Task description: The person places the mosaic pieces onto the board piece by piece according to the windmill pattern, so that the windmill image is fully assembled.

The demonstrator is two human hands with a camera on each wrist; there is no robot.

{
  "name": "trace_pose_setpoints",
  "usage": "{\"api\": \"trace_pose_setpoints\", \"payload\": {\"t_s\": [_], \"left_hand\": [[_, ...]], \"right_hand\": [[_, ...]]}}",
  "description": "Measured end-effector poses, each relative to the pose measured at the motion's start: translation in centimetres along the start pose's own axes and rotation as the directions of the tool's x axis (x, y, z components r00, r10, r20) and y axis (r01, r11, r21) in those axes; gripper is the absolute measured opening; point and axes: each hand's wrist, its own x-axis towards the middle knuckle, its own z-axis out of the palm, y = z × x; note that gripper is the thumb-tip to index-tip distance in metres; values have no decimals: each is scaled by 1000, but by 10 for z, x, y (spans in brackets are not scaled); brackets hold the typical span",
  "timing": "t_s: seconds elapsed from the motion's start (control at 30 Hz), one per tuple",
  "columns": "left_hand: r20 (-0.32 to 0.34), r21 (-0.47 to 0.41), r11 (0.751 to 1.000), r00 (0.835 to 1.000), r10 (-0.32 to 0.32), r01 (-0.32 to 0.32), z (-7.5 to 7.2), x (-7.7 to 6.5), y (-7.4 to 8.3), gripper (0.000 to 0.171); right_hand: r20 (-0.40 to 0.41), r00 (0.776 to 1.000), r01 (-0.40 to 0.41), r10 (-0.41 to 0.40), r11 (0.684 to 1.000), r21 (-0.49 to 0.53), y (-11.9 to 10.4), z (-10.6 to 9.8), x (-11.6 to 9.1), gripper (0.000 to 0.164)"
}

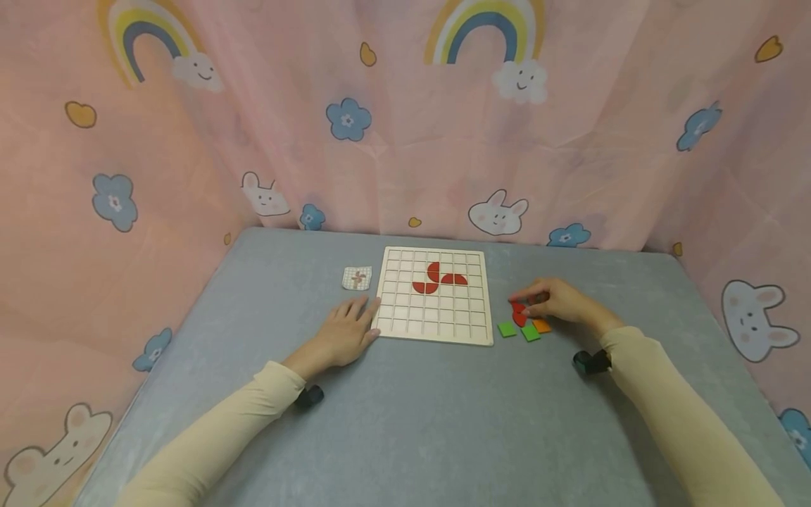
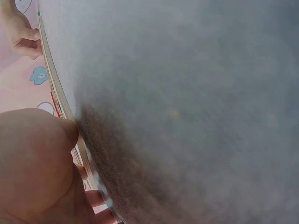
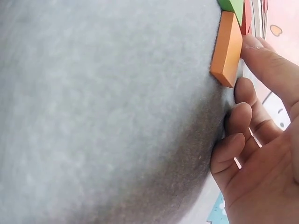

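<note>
A square wooden grid board [image 1: 437, 325] lies on the table with several red quarter-round pieces [image 1: 434, 272] set in its squares. My left hand [image 1: 345, 336] rests palm down at the board's left edge, its fingers spread and the fingertips right at the rim. To the right of the board, my right hand [image 1: 560, 299] pinches a red piece [image 1: 519, 308] between thumb and forefinger, low over the table. In the right wrist view the other fingers are bent beside an orange block [image 3: 227, 49], and the red piece shows only as a sliver behind it.
Two green square tiles [image 1: 507, 329] lie near the board's right corner, beside the orange one. Left of the board is a small paper card [image 1: 357, 278] printed with a grid and a red pinwheel-like figure. A pink patterned curtain [image 1: 405, 169] surrounds the grey table [image 1: 443, 422].
</note>
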Motion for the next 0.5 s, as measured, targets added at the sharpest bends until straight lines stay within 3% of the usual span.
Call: {"api": "trace_pose_setpoints", "payload": {"t_s": [0.5], "left_hand": [[-11, -10, 1000, 1000, 11, -11, 0, -1, 1, 65]], "right_hand": [[-75, 996, 38, -39, 999, -6, 3, 5, -2, 33]]}}
